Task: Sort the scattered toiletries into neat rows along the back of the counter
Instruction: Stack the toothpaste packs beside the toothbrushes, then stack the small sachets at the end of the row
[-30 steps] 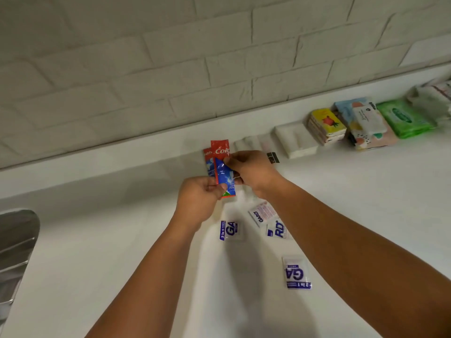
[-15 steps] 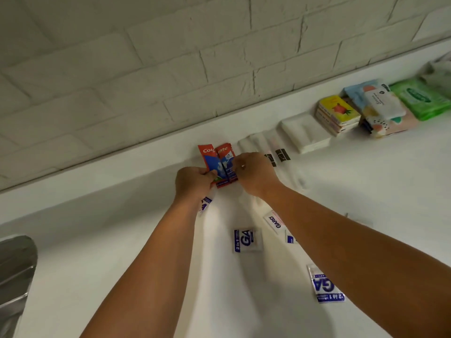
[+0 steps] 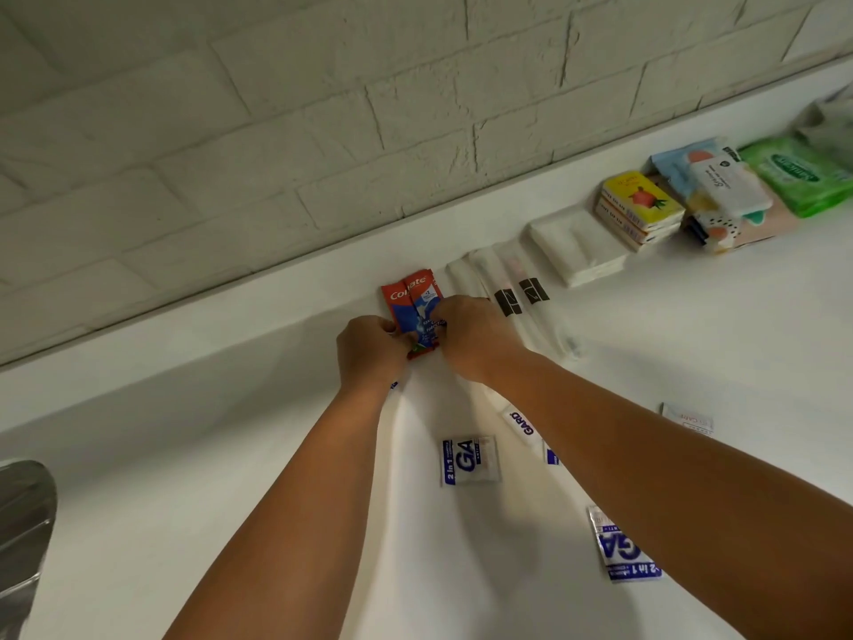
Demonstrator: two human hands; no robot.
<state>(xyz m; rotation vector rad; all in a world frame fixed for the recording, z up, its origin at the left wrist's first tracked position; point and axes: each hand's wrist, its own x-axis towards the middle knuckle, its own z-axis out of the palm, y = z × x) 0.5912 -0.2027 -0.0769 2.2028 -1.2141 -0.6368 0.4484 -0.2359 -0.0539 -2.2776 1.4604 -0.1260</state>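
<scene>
Two red and blue toothpaste sachets (image 3: pixel 412 302) lie side by side at the back of the white counter (image 3: pixel 231 436), against the raised ledge. My left hand (image 3: pixel 369 351) pinches their lower left end and my right hand (image 3: pixel 475 337) pinches their right side. Right of them runs a row of white sachets with black labels (image 3: pixel 512 293), a white tissue pack (image 3: pixel 574 247), a stack of yellow boxes (image 3: pixel 639 207) and wipes packs (image 3: pixel 724 191). Several blue and white shampoo sachets (image 3: pixel 470 460) lie scattered nearer to me, partly under my right arm.
A green wipes pack (image 3: pixel 798 173) ends the row at the far right. A brick wall (image 3: pixel 323 131) rises behind the ledge. The metal rim of a sink (image 3: pixel 23 524) shows at the left edge.
Both hands carried the toothpaste sachets away from me and set them down flat at the back ledge, side by side. The view shifted forward with them.
</scene>
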